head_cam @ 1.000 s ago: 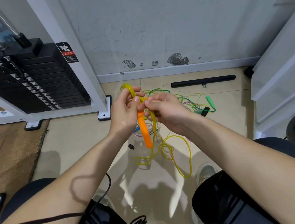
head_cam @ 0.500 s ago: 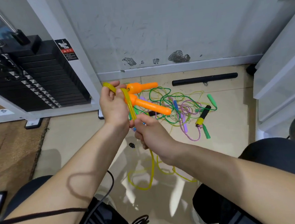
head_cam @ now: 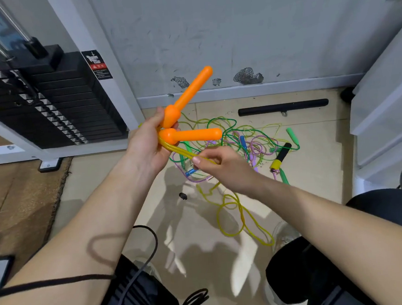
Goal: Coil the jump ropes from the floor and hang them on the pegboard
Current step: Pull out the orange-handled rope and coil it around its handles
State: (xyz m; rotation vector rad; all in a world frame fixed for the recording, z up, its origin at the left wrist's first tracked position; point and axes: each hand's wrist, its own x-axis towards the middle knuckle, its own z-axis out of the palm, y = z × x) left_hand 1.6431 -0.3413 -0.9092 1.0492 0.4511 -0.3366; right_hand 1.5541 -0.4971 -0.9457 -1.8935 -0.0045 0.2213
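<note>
A scuffed grey wall [head_cam: 257, 27] filled the background, with a black weight stack [head_cam: 47, 111] in a white frame at its left. Below them ran the tiled floor [head_cam: 96, 184], bordered by a brown mat [head_cam: 18, 202] on the left and a white cabinet [head_cam: 388, 104] on the right. A tangle of ropes [head_cam: 249, 143] in green, purple and blue lay on the floor near the wall, just in front of a black bar [head_cam: 283, 107].

The yellow jump rope [head_cam: 233, 210] trailed in loose loops on the floor between the person's knees and rose to both hands. The left hand [head_cam: 146, 147] was raised above the tangle, its fingers clenched round the bulbous ends of the two orange handles [head_cam: 194, 135], which splayed apart, one pointing up and to the right, the other level. The right hand [head_cam: 222, 167], just beside and below it, pinched the yellow cord between thumb and curled fingers. A small black object [head_cam: 183, 196] lay on the floor beneath the hands.
</note>
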